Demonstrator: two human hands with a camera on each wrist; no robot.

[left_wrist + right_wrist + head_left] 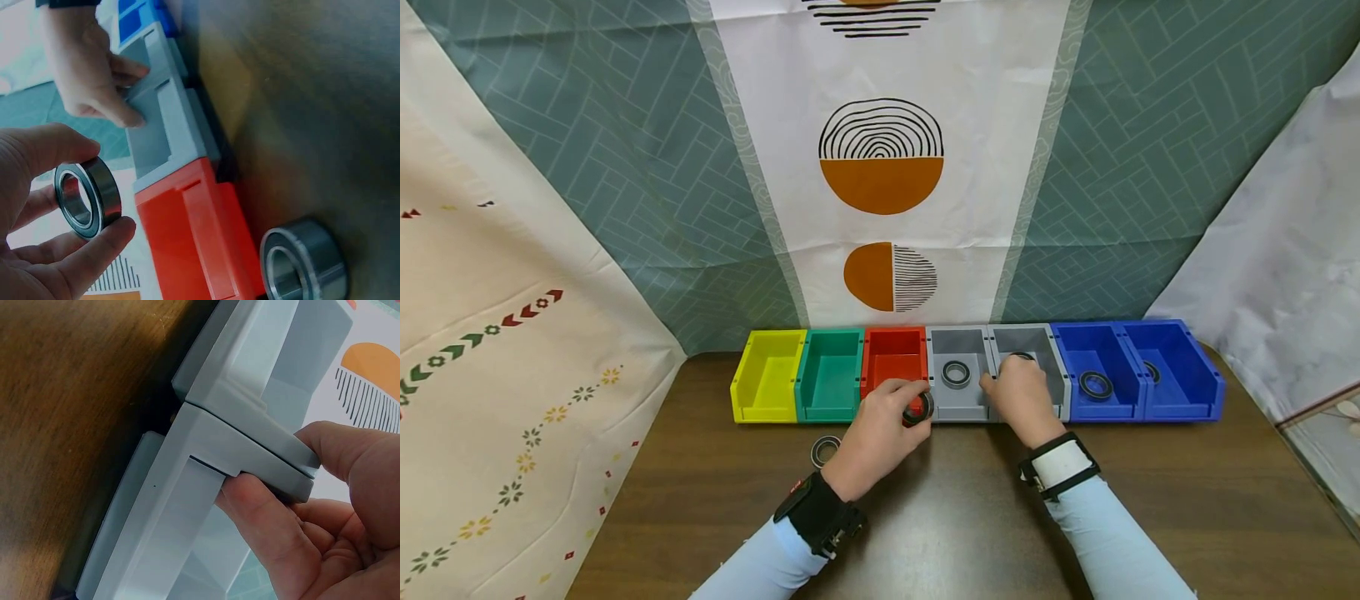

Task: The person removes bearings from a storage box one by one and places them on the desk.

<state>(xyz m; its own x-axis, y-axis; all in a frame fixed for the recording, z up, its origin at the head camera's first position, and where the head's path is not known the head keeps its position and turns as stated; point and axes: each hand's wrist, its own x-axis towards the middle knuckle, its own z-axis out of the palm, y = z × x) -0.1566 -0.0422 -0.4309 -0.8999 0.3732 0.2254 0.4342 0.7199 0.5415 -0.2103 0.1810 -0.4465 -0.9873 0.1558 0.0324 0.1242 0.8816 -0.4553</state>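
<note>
Bearing [106,187] pinched beside the red bin [895,354], near the desk's [940,533] far edge
Left hand [880,429] has its grip clamped round the rim — likely keeping the faces free — while the right hand [1024,400] pinches grey bins' adjoining walls [269,467], perhaps steadying them.

One silver-and-black metal ring bearing [107,187], raised and tilted, pinched in left hand [882,427]. Two gray plastic bins [992,346], side by side along far edge of brown wood-grain desk [955,517], adjoining walls gripped by right hand [1024,402].
</note>
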